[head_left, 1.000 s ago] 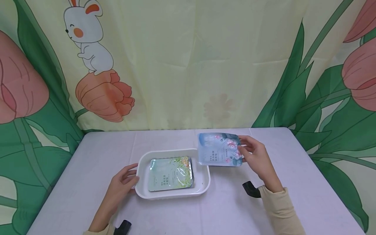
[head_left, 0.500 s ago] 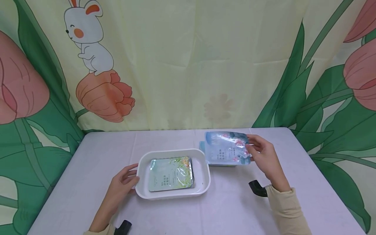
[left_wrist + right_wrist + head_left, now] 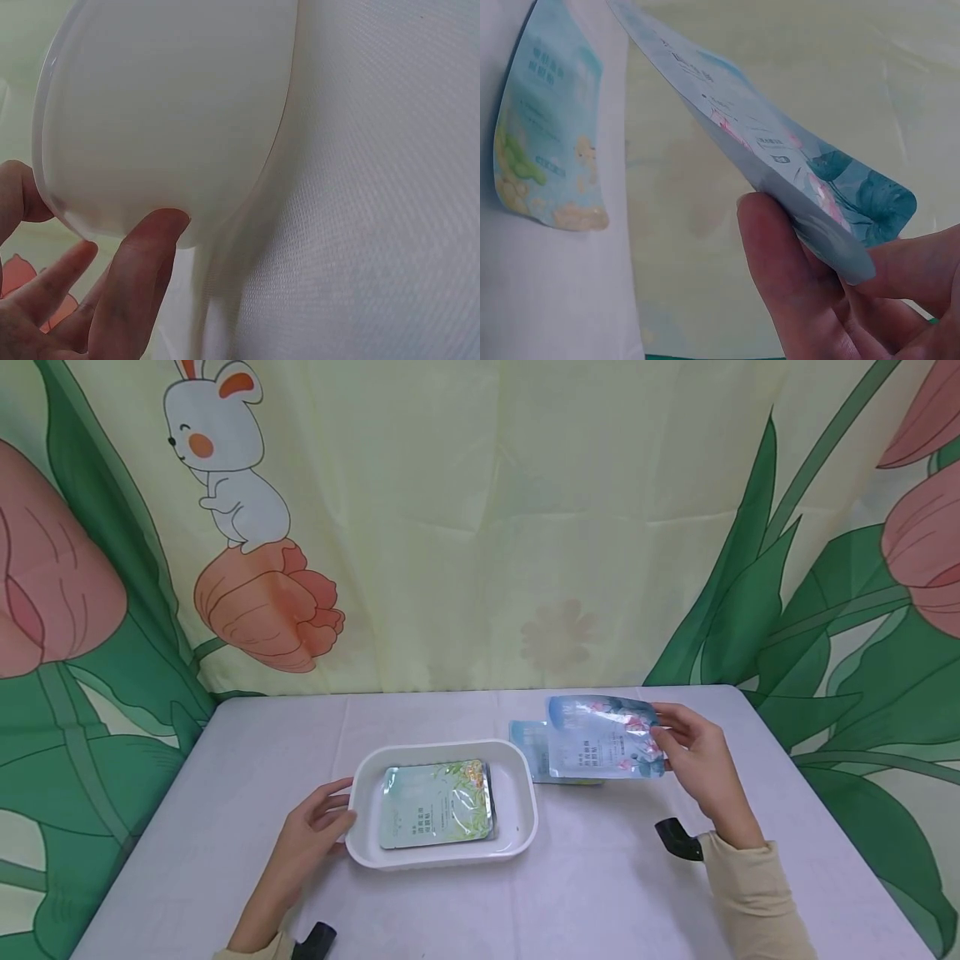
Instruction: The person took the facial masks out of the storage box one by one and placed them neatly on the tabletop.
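Lifted over the table's right part is a blue face mask sachet (image 3: 600, 739) with pink flowers, pinched at its right end by my right hand (image 3: 693, 760). The right wrist view shows the sachet (image 3: 742, 127) tilted, thumb and fingers on its edge. A second blue sachet (image 3: 528, 747) with yellow-green at its bottom lies on the table, partly hidden behind the held one. My left hand (image 3: 311, 827) touches the left end of a white tray (image 3: 517, 835), its fingertips resting on the outer wall and rim. In the tray lies a green face mask sachet (image 3: 435, 806) over at least one darker-edged one.
The table has a white cloth (image 3: 465, 910) over it. Behind it hangs a pale yellow curtain (image 3: 487, 568) printed with a rabbit and tulips. The tray stands left of the sachet lying on the table.
My right hand has moved right with the flowered sachet, away from the tray, uncovering part of the sachet on the table. The left hand and the tray have stayed in place.
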Demonstrator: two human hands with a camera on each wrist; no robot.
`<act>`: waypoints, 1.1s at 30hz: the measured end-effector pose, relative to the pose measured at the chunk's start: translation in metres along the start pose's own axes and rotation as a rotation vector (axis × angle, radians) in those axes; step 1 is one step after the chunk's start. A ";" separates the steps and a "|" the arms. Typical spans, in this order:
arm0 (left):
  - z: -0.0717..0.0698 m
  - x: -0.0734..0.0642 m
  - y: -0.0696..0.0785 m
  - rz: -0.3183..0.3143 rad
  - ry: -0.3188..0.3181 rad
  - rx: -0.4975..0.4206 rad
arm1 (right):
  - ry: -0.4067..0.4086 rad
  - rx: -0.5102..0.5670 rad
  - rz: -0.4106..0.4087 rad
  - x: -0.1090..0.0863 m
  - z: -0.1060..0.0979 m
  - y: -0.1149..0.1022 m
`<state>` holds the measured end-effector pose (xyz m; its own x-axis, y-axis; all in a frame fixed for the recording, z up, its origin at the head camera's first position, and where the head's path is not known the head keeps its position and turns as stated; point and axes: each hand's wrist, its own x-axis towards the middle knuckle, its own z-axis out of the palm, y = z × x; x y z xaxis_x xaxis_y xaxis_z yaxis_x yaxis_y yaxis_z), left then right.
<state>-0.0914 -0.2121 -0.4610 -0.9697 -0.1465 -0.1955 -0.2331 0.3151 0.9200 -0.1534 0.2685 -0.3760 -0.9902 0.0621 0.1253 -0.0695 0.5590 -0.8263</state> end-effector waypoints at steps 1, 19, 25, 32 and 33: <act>0.000 0.000 0.000 0.001 0.001 0.001 | 0.004 -0.004 0.000 0.001 -0.001 0.002; 0.001 0.001 -0.001 -0.002 0.004 0.000 | 0.018 -0.055 0.034 0.006 -0.017 0.024; 0.001 0.001 0.000 -0.007 0.003 -0.005 | 0.025 -0.063 0.041 0.008 -0.022 0.031; 0.001 0.000 0.000 -0.005 0.000 -0.014 | 0.033 -0.076 0.047 0.009 -0.026 0.038; 0.001 0.000 0.000 -0.006 0.001 -0.014 | 0.033 -0.080 0.049 0.010 -0.026 0.039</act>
<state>-0.0917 -0.2113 -0.4611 -0.9682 -0.1491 -0.2011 -0.2382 0.3013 0.9233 -0.1625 0.3122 -0.3925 -0.9876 0.1172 0.1049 -0.0099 0.6190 -0.7853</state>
